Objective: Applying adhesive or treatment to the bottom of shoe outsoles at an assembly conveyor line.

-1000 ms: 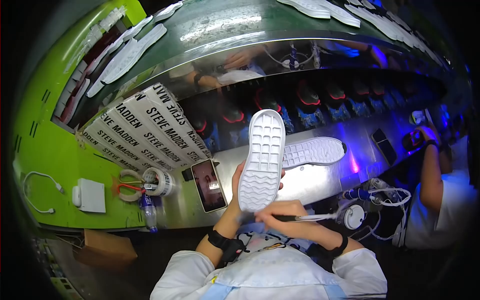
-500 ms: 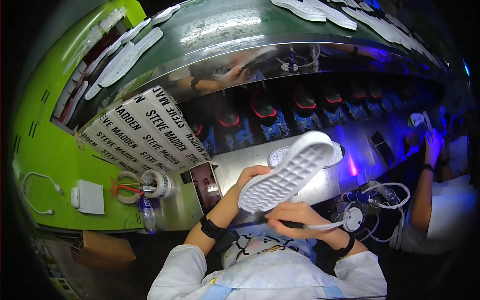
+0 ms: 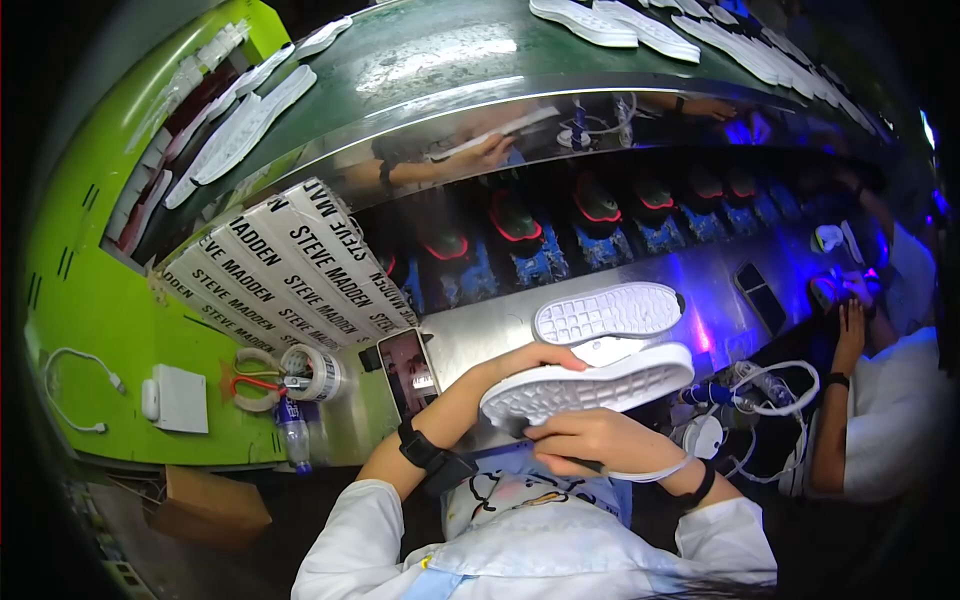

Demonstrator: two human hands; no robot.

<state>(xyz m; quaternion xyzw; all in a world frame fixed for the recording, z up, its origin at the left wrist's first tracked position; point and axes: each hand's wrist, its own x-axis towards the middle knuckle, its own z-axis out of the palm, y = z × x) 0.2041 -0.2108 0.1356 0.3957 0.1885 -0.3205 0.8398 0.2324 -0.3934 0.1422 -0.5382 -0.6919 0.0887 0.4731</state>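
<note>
My left hand [image 3: 535, 362] is closed on the far edge of a white shoe sole [image 3: 610, 388], which is tilted so its waffle-like cavities show. At the sole's left end is the dark tip of a slim tool, pinched in my right hand [image 3: 592, 442]. A white tube [image 3: 650, 474] runs from behind that hand past my right wrist. My fingers hide most of the tool, so its kind is unclear. Just beyond the held sole, another white sole [image 3: 610, 312] lies cavity side up on the metal bench [image 3: 480, 335].
A phone [image 3: 405, 372] stands by a patterned box [image 3: 290, 270]. Tape rolls [image 3: 325, 372], scissors [image 3: 250, 380] and a bottle [image 3: 293, 435] lie left. More soles [image 3: 250, 130] rest on a green belt [image 3: 420, 60]. At right are coiled tubing [image 3: 790, 390], another phone [image 3: 762, 297] and a co-worker's hand [image 3: 851, 328].
The held sole has swung from steeply slanted to nearly level, its right end dropping and uncovering the sole on the bench. My left hand has shifted right along its edge.
</note>
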